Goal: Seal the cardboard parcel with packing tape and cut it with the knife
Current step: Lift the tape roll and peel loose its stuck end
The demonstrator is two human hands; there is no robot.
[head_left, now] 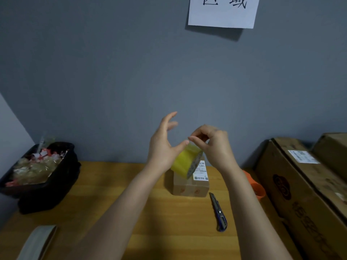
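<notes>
A small cardboard parcel [189, 186] with a white shipping label stands on the wooden table [131, 194] near the wall. Above it I hold a yellowish roll of packing tape [185, 162] in the air. My left hand [163, 147] supports the roll with palm and thumb, its other fingers spread upward. My right hand [212, 143] pinches at the top edge of the roll with fingertips curled. A blue utility knife [218, 212] lies on the table just right of the parcel, untouched.
A black bin [62, 177] full of crumpled tape scraps sits at the left. Large cardboard boxes [300, 184] are stacked at the right, with an orange object [257, 188] beside them. A flat grey strip [37, 241] lies at the front left. A paper sign [223, 14] hangs on the wall.
</notes>
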